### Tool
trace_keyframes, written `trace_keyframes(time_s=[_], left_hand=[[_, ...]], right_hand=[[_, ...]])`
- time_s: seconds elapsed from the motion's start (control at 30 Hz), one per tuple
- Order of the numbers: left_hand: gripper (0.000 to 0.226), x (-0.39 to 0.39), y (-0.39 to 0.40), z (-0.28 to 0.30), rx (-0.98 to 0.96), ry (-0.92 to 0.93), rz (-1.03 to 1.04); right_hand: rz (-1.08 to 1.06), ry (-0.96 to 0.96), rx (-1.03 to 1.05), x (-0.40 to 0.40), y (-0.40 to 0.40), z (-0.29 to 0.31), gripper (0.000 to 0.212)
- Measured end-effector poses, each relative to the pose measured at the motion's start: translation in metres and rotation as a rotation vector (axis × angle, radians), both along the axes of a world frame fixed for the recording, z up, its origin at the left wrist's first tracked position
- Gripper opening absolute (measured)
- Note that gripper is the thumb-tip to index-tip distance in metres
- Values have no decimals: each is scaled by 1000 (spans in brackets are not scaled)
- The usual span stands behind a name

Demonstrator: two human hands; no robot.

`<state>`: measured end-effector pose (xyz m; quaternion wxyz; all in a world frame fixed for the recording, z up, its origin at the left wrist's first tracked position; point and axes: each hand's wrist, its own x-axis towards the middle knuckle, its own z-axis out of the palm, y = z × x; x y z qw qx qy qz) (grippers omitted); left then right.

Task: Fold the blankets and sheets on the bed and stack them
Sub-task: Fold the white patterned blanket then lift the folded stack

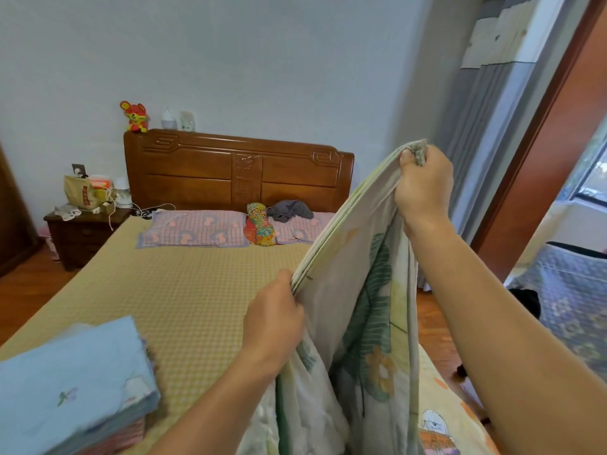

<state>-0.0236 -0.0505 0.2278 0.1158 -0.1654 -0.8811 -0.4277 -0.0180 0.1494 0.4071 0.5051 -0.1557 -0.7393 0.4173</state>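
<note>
I stand at the foot of a bedroom bed (184,290) covered in a yellow checked mat, with pale walls behind and a carved wooden headboard (236,169) at the far end. Along the head edge lie two pink checked pillows (193,228), a bright floral cushion (261,229) between them, and a grey garment (289,210) on the right pillow.

Over the bed's right edge I hold up a quilt (358,290) printed with green leaves and yellow flowers; its gathered layers run taut between my hands and the rest hangs down to the foot of the bed. At the near left corner of the bed sits a folded light blue blanket (72,385) on top of a pink striped one (121,435).

A dark nightstand (82,234) stands by the head's left corner, crowded with a paper bag and small items. A red plush mouse (134,116) sits on the headboard's left end.

My right hand (423,182) is raised, fingers and thumb clenched round the quilt's top corner. My left hand (274,320) is lower, fingers curled tight on the quilt's layered edge.
</note>
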Motion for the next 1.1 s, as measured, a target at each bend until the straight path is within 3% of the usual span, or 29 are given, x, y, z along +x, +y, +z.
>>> trace_keyframes(time_s=[0.1, 0.2, 0.37, 0.47, 0.53, 0.57, 0.67, 0.77, 0.87, 0.9, 0.97, 1.03, 1.1], left_hand=[[16, -16, -21, -31, -85, -178, 133], [20, -31, -42, -55, 25, -315, 136], [26, -45, -73, -85, -108, -400, -32], [57, -38, -94, -89, -173, -284, -212], [82, -25, -107, -94, -308, -139, -333], [84, -16, -112, -97, -413, -53, -387], [76, 1, -113, -105, -614, 28, -476], [63, 1, -110, -120, -446, -28, -533], [21, -4, -103, -138, -423, 37, -566], [29, -3, -99, -144, -408, -3, -558], [41, 5, -87, -157, -344, -60, -390], [26, 21, -70, -160, -248, 56, -134], [13, 51, -56, -152, -123, 43, -124]], right_hand=[[-27, 45, -66, 3, 7, 1, 33], [-64, 76, -126, 4, 16, 3, 34], [-177, 53, -136, 5, 30, -4, 28], [-205, 27, -158, 3, 38, -14, 19], [-228, 10, -170, 3, 47, -20, 15], [-234, 4, -170, 3, 50, -23, 15], [-229, -38, -157, -2, 49, -30, 15], [-195, -91, -133, -12, 37, -35, 19], [-164, -122, -124, -23, 28, -42, 24], [-160, -129, -121, -25, 24, -43, 21], [-157, -136, -122, -30, 16, -45, 16], [-143, -132, -122, -34, 10, -45, 15], [-137, -133, -116, -38, 7, -45, 15]])
